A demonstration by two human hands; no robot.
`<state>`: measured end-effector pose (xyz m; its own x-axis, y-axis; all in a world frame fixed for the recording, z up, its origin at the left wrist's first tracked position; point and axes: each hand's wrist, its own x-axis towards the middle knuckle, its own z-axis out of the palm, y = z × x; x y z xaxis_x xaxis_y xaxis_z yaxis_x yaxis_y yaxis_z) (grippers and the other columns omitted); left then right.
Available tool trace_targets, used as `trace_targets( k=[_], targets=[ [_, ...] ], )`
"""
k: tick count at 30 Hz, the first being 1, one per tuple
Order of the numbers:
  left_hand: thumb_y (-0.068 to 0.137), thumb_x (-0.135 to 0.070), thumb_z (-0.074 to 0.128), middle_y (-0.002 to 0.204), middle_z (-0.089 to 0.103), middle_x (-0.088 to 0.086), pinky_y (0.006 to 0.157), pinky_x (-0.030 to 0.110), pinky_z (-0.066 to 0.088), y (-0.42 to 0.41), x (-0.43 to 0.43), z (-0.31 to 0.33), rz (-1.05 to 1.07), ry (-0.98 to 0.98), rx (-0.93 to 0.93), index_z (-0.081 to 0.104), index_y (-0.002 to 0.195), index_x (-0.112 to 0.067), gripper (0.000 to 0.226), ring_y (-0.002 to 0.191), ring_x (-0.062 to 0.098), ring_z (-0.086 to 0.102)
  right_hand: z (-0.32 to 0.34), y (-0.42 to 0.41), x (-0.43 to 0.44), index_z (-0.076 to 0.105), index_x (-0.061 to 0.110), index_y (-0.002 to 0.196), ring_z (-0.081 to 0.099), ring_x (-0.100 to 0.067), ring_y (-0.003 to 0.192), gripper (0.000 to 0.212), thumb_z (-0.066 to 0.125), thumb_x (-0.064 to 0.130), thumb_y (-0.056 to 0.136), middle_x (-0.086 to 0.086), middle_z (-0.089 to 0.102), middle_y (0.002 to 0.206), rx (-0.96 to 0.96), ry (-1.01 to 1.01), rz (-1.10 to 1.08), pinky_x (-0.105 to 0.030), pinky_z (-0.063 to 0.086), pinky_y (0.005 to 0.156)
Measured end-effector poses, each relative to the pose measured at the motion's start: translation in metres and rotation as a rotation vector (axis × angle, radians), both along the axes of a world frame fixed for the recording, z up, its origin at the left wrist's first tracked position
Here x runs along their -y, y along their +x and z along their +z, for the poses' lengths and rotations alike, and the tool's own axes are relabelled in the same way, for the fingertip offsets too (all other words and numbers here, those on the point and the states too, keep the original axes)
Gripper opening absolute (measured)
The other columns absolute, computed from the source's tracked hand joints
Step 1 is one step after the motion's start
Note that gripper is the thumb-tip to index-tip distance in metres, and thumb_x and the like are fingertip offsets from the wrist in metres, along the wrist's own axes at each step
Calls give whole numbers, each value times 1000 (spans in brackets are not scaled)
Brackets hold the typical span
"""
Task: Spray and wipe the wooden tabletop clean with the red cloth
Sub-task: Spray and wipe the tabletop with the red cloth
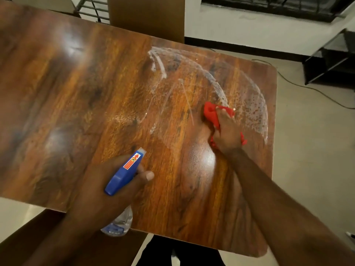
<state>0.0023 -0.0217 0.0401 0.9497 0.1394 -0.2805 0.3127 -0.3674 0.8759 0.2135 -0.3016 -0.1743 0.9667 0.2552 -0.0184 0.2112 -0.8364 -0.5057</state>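
A glossy wooden tabletop (96, 83) fills most of the view. On its right half lie white streaks and arcs of wet spray (255, 110). My right hand (227, 131) presses a crumpled red cloth (210, 112) flat on the wood, just left of the wet arc. My left hand (107, 191) hovers over the near edge, gripping a spray bottle (124, 171) with a blue trigger head and a clear body that hangs below the hand. The nozzle points toward the middle of the table.
A brown chair back (148, 14) stands at the far edge. A dark shelf frame (330, 56) sits on the floor at the right, with a cable (307, 87) running across pale tiles. Another brown surface (28, 237) lies below the near left edge.
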Motion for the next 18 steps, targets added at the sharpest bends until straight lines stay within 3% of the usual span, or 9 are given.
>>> trace_targets(
  k=[2,4,8,10,12,15,18],
  targets=[
    [84,-23,73,64,63,13,51,36,54,-2,-4,2,-2,-7,15,66,77,-17,11,54,28,61,-3,3,-18,39,11,159,43,-35,147,72,50,20,89,-13,50,157,35,-19,-147,-63,32,121],
    [85,-22,73,62,62,12,49,32,52,-4,-8,4,1,-10,32,67,78,-12,14,52,27,60,-3,-31,-51,31,9,163,30,-33,156,74,52,19,92,-13,39,165,24,-52,-147,-61,23,127],
    [82,-26,73,60,61,11,46,26,50,-4,-12,3,46,7,20,66,76,-9,19,49,25,58,-8,-126,-108,26,17,165,13,-25,162,79,52,24,90,-3,25,172,1,-45,457,-59,14,129],
    [84,-34,74,60,62,7,47,22,49,-6,-13,0,55,25,6,66,75,-13,25,50,22,58,-14,-131,-110,27,19,165,12,-22,162,82,59,23,89,-1,24,173,-3,-47,732,-53,8,131],
    [86,-47,73,63,63,5,47,21,50,-8,-15,-2,62,38,0,66,76,-17,32,52,20,60,-17,-102,-97,27,19,165,16,-19,161,87,64,18,86,0,28,172,9,-44,839,-47,6,132],
    [87,-38,75,65,65,8,47,20,52,-12,-19,-6,78,46,5,66,76,-16,26,51,22,62,-15,-41,-81,31,15,164,26,-22,158,86,67,13,86,-5,37,167,31,-39,585,-55,16,130],
    [83,-27,73,65,66,8,47,21,52,-15,-22,-4,109,30,7,66,77,-14,16,51,21,63,-7,-4,-93,34,12,163,30,-27,157,72,55,20,94,-9,40,166,19,-64,217,-59,20,128]
  ],
)
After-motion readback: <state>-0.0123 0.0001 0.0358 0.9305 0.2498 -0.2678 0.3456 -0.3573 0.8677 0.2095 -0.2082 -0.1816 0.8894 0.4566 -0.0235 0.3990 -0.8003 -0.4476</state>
